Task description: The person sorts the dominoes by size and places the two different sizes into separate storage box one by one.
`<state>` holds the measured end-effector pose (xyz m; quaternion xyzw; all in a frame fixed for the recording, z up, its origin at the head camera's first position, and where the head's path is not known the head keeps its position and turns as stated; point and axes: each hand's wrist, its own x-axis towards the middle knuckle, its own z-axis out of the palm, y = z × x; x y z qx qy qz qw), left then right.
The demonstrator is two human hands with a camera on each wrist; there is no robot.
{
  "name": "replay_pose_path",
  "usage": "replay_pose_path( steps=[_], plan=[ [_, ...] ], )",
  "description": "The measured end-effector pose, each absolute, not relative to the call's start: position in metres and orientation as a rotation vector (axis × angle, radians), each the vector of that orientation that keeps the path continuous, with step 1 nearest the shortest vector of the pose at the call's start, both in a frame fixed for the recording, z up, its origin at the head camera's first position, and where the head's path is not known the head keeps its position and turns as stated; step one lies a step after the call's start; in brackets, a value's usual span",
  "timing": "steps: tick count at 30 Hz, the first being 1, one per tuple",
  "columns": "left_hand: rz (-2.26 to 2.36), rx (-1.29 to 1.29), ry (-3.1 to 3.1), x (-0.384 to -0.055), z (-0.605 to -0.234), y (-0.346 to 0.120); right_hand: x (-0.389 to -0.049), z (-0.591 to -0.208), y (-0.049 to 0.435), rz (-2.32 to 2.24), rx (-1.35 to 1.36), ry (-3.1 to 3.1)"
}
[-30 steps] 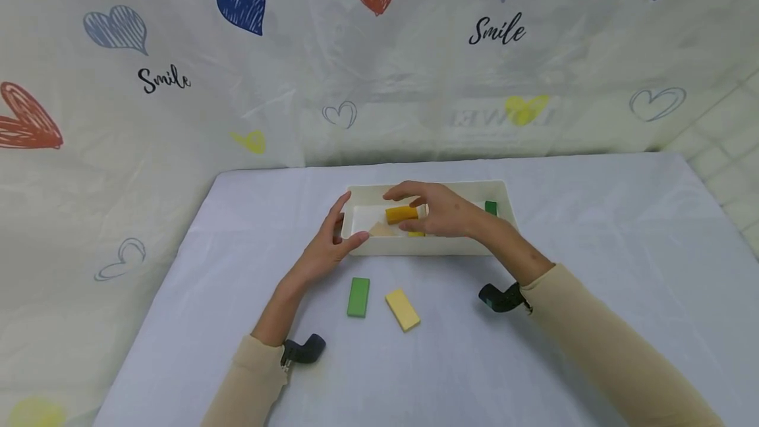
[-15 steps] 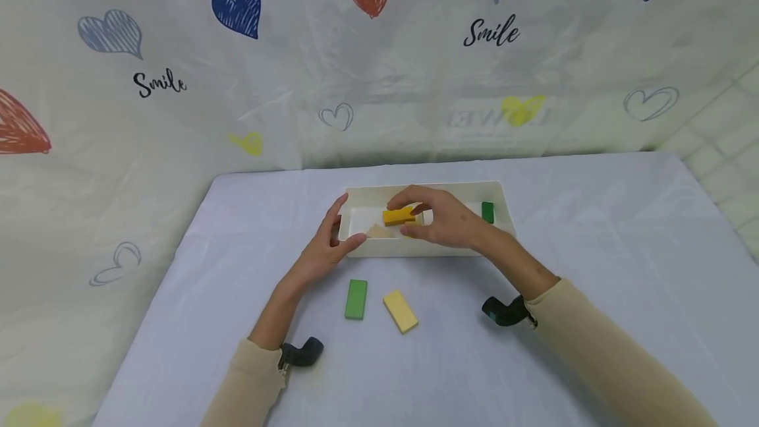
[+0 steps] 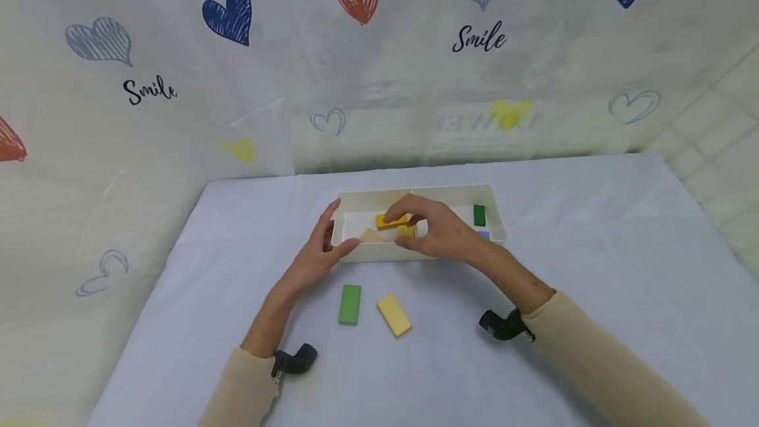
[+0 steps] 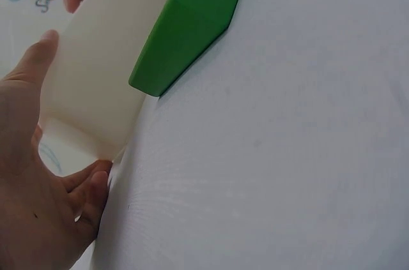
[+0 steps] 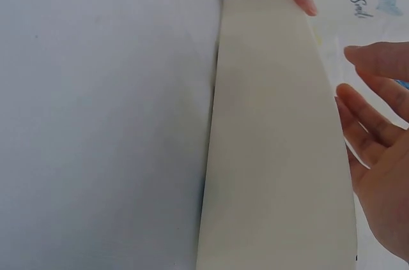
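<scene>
In the head view a long white box (image 3: 367,252) stands on the table, and my left hand (image 3: 314,256) grips its left end, thumb at the front rim. My right hand (image 3: 441,229) hovers over the box, its bent fingers and thumb apart. Under its fingertips lies an orange block (image 3: 388,223), with a yellow block (image 3: 406,231) beside it; whether a finger touches either is unclear. A tan piece (image 3: 371,236) lies near the left thumb. The right wrist view shows my right hand (image 5: 383,136) with no object visible between thumb and fingers.
In the box's right part are a dark green block (image 3: 479,215) and a partly hidden blue block (image 3: 483,234). On the white cloth before the box lie a green block (image 3: 350,304) and a pale yellow block (image 3: 394,315). A printed curtain (image 3: 379,84) hangs behind the table.
My right hand has shifted slightly right over the box. The orange block has turned a little, and the yellow block beside it shows more. My left hand keeps its grip; the whole view has shifted slightly.
</scene>
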<state>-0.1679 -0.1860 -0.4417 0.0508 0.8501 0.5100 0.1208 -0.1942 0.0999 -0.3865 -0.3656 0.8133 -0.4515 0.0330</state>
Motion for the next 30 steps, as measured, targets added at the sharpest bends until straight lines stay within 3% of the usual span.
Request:
replay_pose_path(
  steps=[15,30],
  plan=[
    [1.507,0.146,2.462,-0.165,-0.444,-0.187,-0.175,-0.386,0.099,-1.375,-0.983,2.526],
    [1.521,0.172,2.478,-0.167,-0.442,-0.185,-0.16,-0.384,0.1,-1.401,-1.009,2.569]
  ],
)
